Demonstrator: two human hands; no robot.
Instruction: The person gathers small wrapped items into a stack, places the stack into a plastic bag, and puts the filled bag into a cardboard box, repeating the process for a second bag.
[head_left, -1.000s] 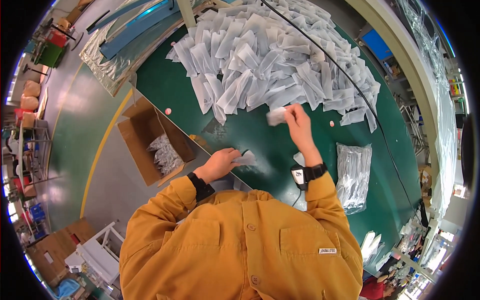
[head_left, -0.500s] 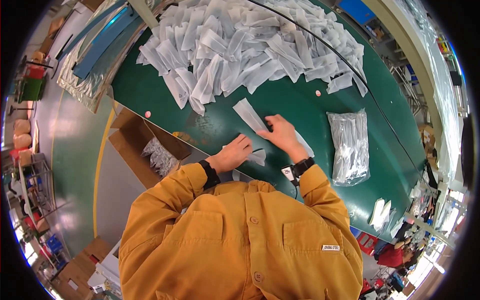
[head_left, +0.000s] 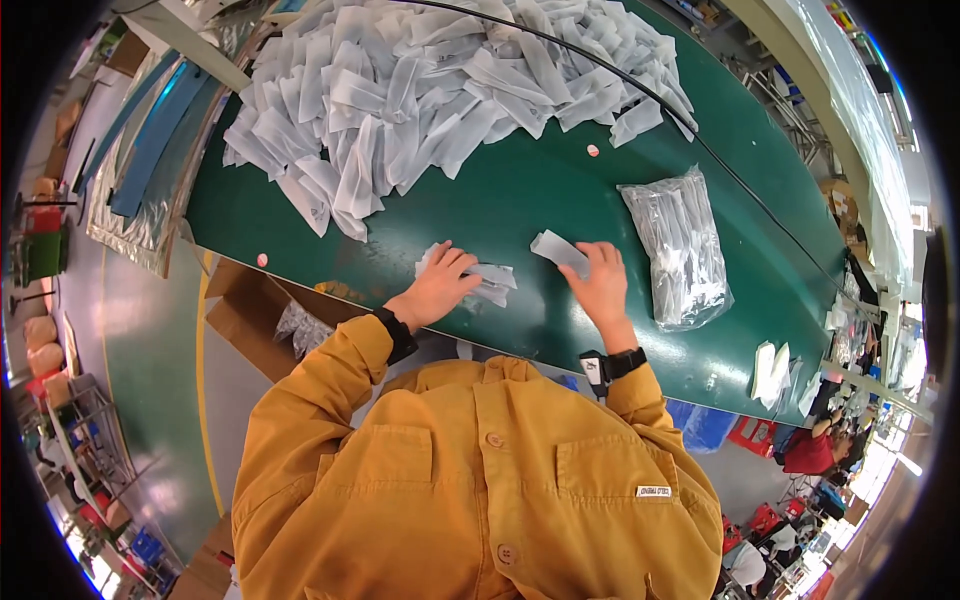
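My left hand (head_left: 437, 288) is over a few overlapping translucent white pouches (head_left: 494, 282) near the table's front edge, its fingers curled onto them. The pouches stick out on both sides of the fingers. To the right, my right hand (head_left: 602, 288) pinches one end of a single translucent white pouch (head_left: 558, 250) between thumb and fingers. That pouch points up and left, apart from those at my left hand. What lies inside the pouches cannot be made out. Beyond both hands spreads a large heap of similar pouches (head_left: 420, 100).
A clear bag packed with pouches (head_left: 682, 250) lies right on the green table (head_left: 480, 200). White strips (head_left: 768, 372) rest at the right corner. A black cable (head_left: 600, 58) crosses the heap. Below the left edge stands a cardboard box (head_left: 245, 325) holding clear plastic.
My right hand has moved right, carrying a pouch away from my left hand. My left hand has shifted onto the other pouches. The whole view has swung slightly.
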